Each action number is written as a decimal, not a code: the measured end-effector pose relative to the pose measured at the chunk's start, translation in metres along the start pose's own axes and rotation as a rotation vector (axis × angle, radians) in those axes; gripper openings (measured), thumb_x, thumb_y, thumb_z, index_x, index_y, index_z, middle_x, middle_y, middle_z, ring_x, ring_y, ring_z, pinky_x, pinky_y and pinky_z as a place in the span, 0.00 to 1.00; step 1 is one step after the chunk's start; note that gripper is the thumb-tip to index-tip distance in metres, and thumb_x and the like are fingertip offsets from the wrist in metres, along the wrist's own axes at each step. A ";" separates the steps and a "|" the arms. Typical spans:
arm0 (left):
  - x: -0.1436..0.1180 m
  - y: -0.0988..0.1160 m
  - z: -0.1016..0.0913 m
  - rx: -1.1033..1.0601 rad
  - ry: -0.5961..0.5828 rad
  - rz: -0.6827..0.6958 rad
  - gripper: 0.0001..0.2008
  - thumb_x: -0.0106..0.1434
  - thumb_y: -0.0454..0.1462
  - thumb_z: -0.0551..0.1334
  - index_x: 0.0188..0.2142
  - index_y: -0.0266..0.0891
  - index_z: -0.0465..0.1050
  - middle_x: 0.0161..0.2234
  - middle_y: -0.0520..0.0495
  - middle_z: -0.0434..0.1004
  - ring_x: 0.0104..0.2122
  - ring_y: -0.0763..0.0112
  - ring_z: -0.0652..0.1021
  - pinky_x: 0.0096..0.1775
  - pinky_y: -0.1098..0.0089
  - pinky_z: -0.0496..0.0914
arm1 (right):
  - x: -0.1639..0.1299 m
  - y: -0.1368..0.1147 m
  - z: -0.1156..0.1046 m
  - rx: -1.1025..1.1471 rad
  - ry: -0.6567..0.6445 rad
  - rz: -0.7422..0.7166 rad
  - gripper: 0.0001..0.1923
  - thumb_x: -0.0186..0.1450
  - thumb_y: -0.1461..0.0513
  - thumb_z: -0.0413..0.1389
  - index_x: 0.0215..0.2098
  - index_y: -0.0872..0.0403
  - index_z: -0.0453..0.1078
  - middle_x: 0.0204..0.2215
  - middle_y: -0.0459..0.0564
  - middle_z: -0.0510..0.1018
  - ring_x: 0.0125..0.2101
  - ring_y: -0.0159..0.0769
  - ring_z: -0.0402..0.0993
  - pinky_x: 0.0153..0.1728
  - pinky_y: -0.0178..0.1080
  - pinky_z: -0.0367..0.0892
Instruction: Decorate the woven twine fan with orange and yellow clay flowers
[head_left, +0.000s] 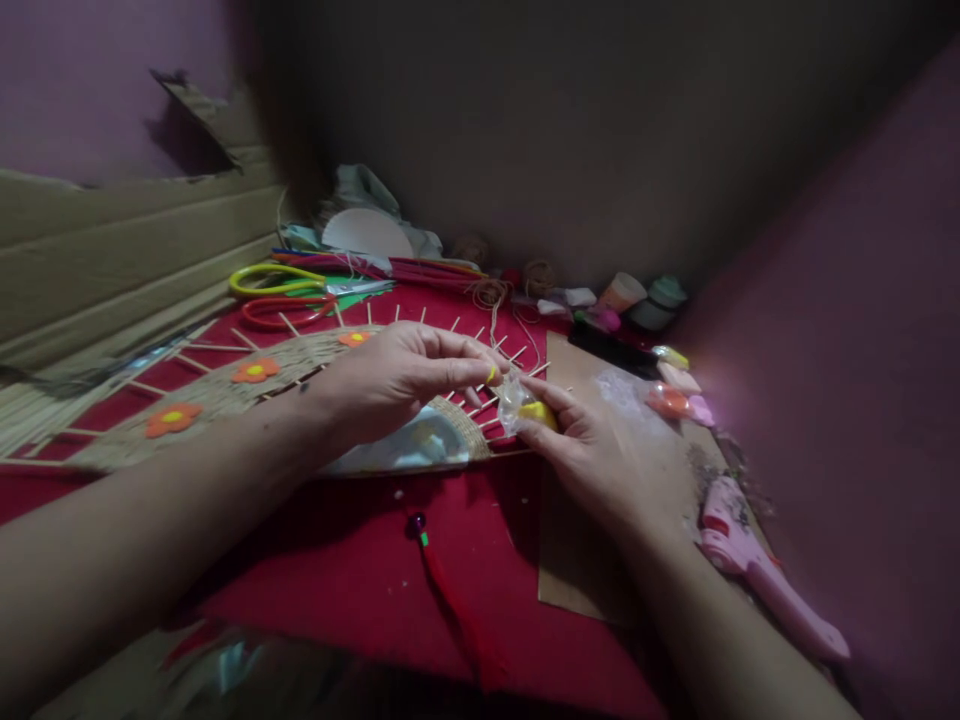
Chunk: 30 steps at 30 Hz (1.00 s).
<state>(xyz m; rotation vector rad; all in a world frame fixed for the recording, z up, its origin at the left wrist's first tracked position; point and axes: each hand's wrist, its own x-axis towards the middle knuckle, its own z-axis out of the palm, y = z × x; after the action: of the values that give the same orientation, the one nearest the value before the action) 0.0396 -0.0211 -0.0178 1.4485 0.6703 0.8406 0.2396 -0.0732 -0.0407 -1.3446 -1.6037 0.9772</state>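
My right hand (574,435) grips a crinkled clear plastic wrapper (511,402) with a yellow lump of what looks like modelling clay (538,413) in it. Beside it, my left hand (427,375) is closed in a pinch, with a small yellow bit (492,375) at the thumb tip. Both hands are over a woven fan-shaped piece (217,385) with thin sticks poking out along its curved edge. Orange flowers with yellow centres, such as this flower (173,419), sit on its weave. My left forearm covers part of the piece.
Scissors with yellow and red handles (281,290) lie behind the fan piece. A cardboard sheet (577,560) is under my right hand, and a pink glue gun (757,570) is at the right. Nearer me lies a red tassel (450,590). Twine, cups and clay packets line the back.
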 end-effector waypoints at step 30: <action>-0.004 -0.004 0.008 0.383 -0.048 0.021 0.05 0.59 0.36 0.62 0.33 0.38 0.77 0.26 0.52 0.75 0.24 0.79 0.72 0.25 0.78 0.65 | 0.004 0.019 0.006 0.234 -0.051 -0.127 0.21 0.55 0.64 0.59 0.48 0.49 0.71 0.46 0.48 0.77 0.45 0.37 0.73 0.49 0.45 0.67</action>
<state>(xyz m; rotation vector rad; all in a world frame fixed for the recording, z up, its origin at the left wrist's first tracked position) 0.0446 -0.0288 -0.0219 1.8151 0.8113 0.7154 0.2406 -0.0674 -0.0597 -1.0540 -1.5387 1.0916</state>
